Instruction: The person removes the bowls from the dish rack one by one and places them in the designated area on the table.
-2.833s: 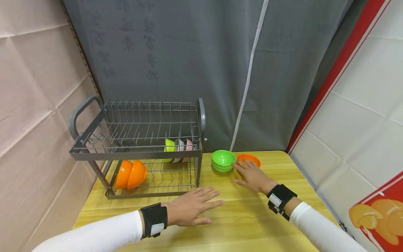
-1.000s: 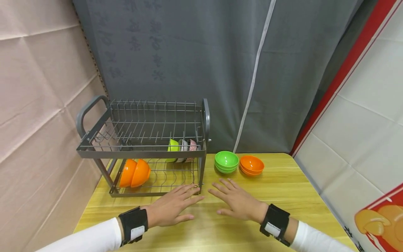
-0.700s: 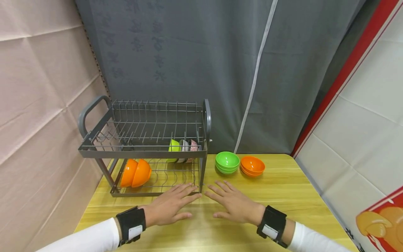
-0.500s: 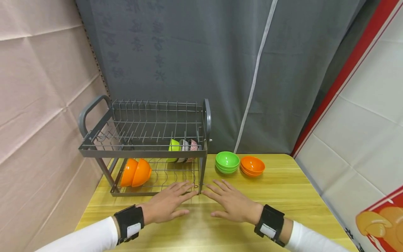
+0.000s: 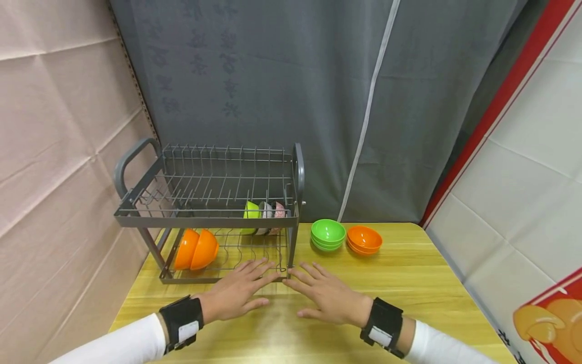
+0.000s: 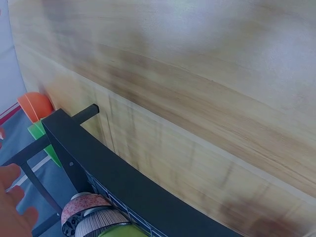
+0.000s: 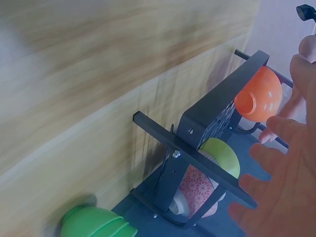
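Looking down from the head view, we have both palms flat on the wooden table [image 5: 409, 273], the left hand [image 5: 234, 296] and the right hand [image 5: 327, 301] side by side, fingers straight and spread, holding nothing. Their fingertips lie just at the near right corner post of the grey dish rack [image 5: 204, 217]. Our worry: a push forward from here could knock that post and rattle the rack, and the orange bowls [image 5: 195, 250] standing on edge on the lower tier, or the lime, grey and pink bowls [image 5: 263, 215] tucked at the right end, could tip out of their slots. The green bowl stack [image 5: 327, 233] and the orange bowl stack [image 5: 364, 239] sit well apart on the table to the right of the rack, touching each other, out of harm's way for now.

On to the left wrist view, blurred: we see tabletop, the rack's dark frame [image 6: 113, 182] and the patterned bowl [image 6: 84, 205] just behind it. A bit of a hand [image 6: 12, 207] shows at the lower left edge, gripping nothing.

Over to the right wrist view: our right hand's fingers [image 7: 276, 173] hang extended and relaxed, close to the rack post [image 7: 170, 185] but apart from it, with the pink patterned bowl [image 7: 197, 190] and the lime bowl [image 7: 222, 155] right behind the frame. A careless flick would catch that frame first.
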A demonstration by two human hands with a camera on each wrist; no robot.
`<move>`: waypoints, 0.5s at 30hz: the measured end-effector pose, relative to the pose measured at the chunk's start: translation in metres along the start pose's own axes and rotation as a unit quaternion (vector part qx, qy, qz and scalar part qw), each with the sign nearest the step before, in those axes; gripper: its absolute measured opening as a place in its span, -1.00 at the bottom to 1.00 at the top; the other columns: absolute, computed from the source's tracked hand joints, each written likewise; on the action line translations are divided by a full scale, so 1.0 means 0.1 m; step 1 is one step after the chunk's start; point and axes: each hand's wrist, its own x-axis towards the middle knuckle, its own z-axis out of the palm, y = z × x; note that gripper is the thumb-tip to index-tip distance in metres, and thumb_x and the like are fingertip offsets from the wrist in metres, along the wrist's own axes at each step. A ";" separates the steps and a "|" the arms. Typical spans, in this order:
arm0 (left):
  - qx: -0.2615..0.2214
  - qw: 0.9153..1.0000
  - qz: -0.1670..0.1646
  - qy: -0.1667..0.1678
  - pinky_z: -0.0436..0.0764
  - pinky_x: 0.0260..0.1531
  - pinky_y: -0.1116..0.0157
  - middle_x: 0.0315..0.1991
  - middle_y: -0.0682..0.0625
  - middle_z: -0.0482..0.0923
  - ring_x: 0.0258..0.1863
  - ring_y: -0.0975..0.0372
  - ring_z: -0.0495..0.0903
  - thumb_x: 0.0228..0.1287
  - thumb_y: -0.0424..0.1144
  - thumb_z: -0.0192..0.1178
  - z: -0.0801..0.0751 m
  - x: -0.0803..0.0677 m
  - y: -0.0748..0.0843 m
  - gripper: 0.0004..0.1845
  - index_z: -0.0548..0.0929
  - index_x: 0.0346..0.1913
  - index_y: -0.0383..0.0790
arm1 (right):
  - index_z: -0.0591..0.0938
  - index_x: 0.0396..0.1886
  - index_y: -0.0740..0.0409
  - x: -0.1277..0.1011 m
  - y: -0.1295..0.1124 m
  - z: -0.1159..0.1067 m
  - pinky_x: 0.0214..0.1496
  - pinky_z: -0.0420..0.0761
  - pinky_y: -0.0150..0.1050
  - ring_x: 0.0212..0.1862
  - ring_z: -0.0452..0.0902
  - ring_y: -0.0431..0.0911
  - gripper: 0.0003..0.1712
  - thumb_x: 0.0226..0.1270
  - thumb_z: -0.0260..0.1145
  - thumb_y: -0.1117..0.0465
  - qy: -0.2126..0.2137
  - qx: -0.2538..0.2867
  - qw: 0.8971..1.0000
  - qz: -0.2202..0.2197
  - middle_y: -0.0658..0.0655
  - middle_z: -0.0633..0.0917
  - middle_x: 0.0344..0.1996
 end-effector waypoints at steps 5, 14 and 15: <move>-0.001 1.000 -0.005 0.006 0.20 0.55 -0.13 0.63 -0.03 0.07 0.61 -0.02 0.11 0.53 0.29 -0.15 0.00 -0.03 -0.01 -0.30 0.16 0.60 0.11 | 0.15 0.63 -0.19 0.04 -0.02 0.02 0.63 0.16 0.15 0.63 0.05 0.14 -0.13 0.46 -0.13 -0.46 -0.008 0.011 1.000 0.000 0.09 0.18 0.62; -0.001 0.999 -0.037 0.016 0.19 0.56 -0.12 0.62 -0.08 0.13 0.59 -0.04 0.16 0.54 0.28 -0.15 -0.02 -0.10 -0.09 -0.30 0.16 0.60 0.10 | 0.17 0.62 -0.19 0.11 -0.06 0.03 0.62 0.20 0.17 0.62 0.06 0.17 -0.15 0.48 -0.11 -0.44 -0.010 0.010 1.000 -0.009 0.07 0.18 0.62; 0.005 0.999 -0.039 0.019 0.20 0.56 -0.11 0.61 -0.08 0.13 0.59 -0.03 0.16 0.53 0.30 -0.18 -0.02 -0.11 -0.09 -0.29 0.15 0.61 0.10 | 0.17 0.62 -0.19 0.13 -0.07 0.03 0.61 0.20 0.17 0.62 0.06 0.18 -0.15 0.48 -0.10 -0.44 -0.009 0.009 1.000 -0.012 0.07 0.18 0.62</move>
